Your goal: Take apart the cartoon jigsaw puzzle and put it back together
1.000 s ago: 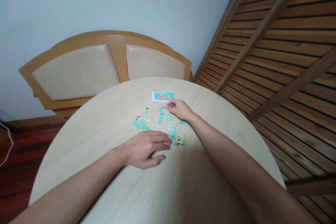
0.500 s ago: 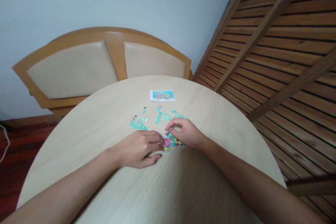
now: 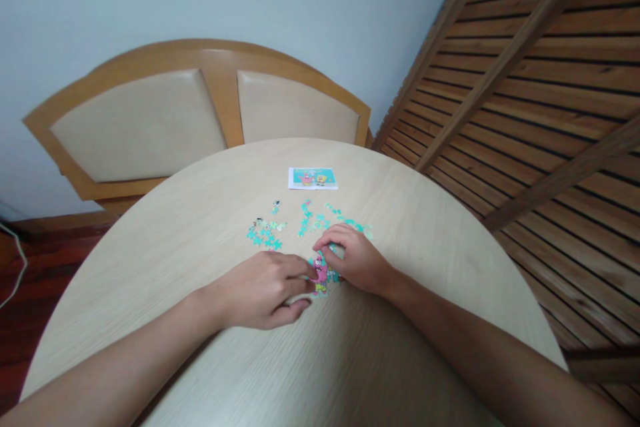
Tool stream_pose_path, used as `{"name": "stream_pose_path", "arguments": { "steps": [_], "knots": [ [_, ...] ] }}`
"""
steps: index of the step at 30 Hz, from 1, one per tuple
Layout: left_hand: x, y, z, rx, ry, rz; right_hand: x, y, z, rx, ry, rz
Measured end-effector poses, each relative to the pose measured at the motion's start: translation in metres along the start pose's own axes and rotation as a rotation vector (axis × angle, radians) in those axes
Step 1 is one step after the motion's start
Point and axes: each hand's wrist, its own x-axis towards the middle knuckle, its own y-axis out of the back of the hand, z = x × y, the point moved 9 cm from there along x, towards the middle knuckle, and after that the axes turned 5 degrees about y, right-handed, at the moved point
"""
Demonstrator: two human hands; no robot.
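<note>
A partly joined jigsaw puzzle point(image 3: 321, 273), with a pink cartoon figure and turquoise parts, lies flat on the table in front of me. My left hand point(image 3: 270, 288) rests at its left side, palm down, fingers stretched out and their tips touching the pink part. Over the puzzle's upper right is my right hand point(image 3: 356, 257), which hides some of it. Its thumb and forefinger are pinched together at the top edge on a puzzle piece that the fingers mostly cover.
Loose turquoise puzzle pieces point(image 3: 264, 235) lie beyond my left hand, and more loose pieces point(image 3: 306, 217) lie behind the puzzle. Farther back is a picture card point(image 3: 315, 178). The round wooden table point(image 3: 210, 213) stands by a padded headboard point(image 3: 140, 127) and a slatted wooden panel point(image 3: 550, 113).
My right hand has shifted slightly over the puzzle, covering more of its right part. My left hand stays at the left edge. The whole view has tilted a little.
</note>
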Motion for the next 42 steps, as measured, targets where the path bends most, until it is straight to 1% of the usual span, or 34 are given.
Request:
{"name": "stream_pose_path", "arguments": {
  "steps": [4,14,26,34,38,42],
  "knots": [
    [0.0,-0.001,0.0,0.004,0.003,-0.001,0.001,-0.003,0.001,-0.007,-0.002,-0.013],
    [0.0,-0.001,-0.001,0.001,0.004,0.013,0.001,-0.003,0.004,-0.029,-0.022,0.01],
    [-0.001,-0.001,-0.003,-0.006,0.003,0.01,0.0,-0.005,0.006,-0.077,0.014,-0.04],
    [-0.001,-0.001,-0.003,-0.012,0.001,0.008,-0.001,0.005,0.006,-0.074,0.003,0.003],
    [-0.001,0.0,-0.003,-0.018,-0.001,0.011,-0.002,0.005,0.007,-0.099,0.012,-0.02],
    [-0.001,0.0,-0.004,-0.027,0.007,0.01,-0.003,-0.001,0.01,-0.127,-0.005,-0.084]
  ]
}}
